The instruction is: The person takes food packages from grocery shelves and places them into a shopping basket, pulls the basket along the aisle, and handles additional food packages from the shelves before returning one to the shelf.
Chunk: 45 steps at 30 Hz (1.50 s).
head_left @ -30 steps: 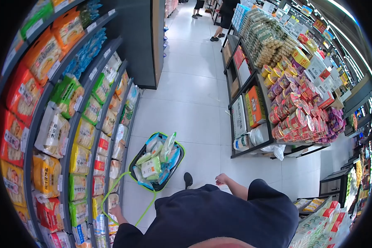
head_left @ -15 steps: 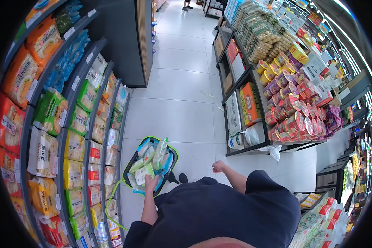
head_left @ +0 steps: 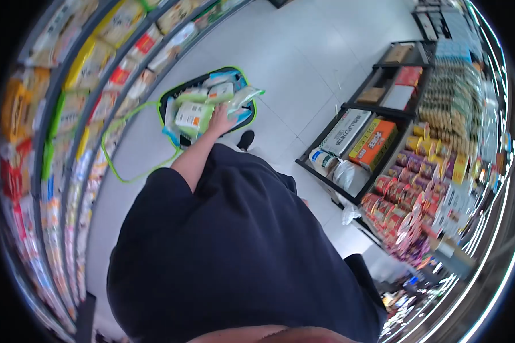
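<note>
My left hand (head_left: 220,121) reaches into a black shopping basket (head_left: 161,107) with a bright green rim, which stands on the floor. Its fingers look stretched out over the packed goods, touching them, though slight blur softens the detail. Beside the hand lies a clear produce bag with a white and orange label (head_left: 190,116). Another labelled bag (head_left: 221,90) is just beyond the fingertips, and a pale green plastic bag (head_left: 246,97) leans over the far rim. My right hand is almost wholly hidden behind my dark shirt (head_left: 229,228); only a small patch of skin shows.
On the left, curved shelves hold packaged noodles (head_left: 91,60). The basket's green handle (head_left: 113,166) hangs out toward them. A black rack (head_left: 349,108) on the right carries boxes and instant noodle cups (head_left: 395,197). My shoe (head_left: 246,140) is close to the basket.
The view has turned, so the basket sits higher and the right rack is tilted. My left hand has moved from the labelled bag's edge across the goods. My right hand has gone behind my shirt.
</note>
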Motion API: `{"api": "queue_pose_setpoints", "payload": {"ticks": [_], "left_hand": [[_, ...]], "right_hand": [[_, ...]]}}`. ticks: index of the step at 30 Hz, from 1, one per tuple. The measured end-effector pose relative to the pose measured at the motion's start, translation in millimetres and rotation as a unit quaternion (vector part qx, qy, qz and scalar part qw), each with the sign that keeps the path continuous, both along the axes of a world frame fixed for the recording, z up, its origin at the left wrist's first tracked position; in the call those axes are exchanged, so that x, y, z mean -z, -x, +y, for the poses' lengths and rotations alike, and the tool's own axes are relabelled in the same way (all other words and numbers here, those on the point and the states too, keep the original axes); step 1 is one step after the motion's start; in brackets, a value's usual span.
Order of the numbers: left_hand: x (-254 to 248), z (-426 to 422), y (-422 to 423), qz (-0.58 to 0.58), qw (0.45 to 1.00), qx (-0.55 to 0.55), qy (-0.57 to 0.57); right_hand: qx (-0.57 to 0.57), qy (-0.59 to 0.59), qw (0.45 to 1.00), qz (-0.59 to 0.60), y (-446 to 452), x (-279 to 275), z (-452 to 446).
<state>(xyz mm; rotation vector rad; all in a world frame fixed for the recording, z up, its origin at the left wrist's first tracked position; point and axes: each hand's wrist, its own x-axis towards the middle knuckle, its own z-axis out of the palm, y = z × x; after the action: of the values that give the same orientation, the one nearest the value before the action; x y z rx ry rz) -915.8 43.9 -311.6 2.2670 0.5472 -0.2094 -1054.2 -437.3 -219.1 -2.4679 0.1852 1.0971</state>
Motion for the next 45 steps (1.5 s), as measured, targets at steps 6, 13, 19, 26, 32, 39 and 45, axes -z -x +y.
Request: {"api": "queue_pose_setpoints", "payload": {"ticks": [6, 13, 19, 26, 32, 39, 45], "left_hand": [[58, 39, 64, 0.125, 0.969, -0.055, 0.205], [113, 78, 150, 0.333, 0.812, -0.318, 0.360], [77, 42, 103, 0.208, 0.807, -0.442, 0.332], [-4, -44, -30, 0.117, 0.823, -0.426, 0.357], [-42, -77, -27, 0.084, 0.812, -0.441, 0.373], [-32, -119, 77, 0.091, 0.695, -0.590, 0.401], [10, -161, 118, 0.142, 0.633, -0.590, 0.481]], "right_hand": [[0.137, 0.024, 0.983, 0.123, -46, -6, -21], [0.331, -0.007, 0.921, 0.204, -157, 21, -7], [-0.076, -0.155, 0.980, 0.103, -328, 69, -11], [0.107, -0.053, 0.973, 0.196, -549, 80, 62], [0.040, -0.087, 0.981, 0.166, -634, 84, 127], [-0.017, -0.110, 0.976, 0.185, -571, 77, 169], [-0.018, -0.060, 0.977, 0.205, -506, 87, 100]]}}
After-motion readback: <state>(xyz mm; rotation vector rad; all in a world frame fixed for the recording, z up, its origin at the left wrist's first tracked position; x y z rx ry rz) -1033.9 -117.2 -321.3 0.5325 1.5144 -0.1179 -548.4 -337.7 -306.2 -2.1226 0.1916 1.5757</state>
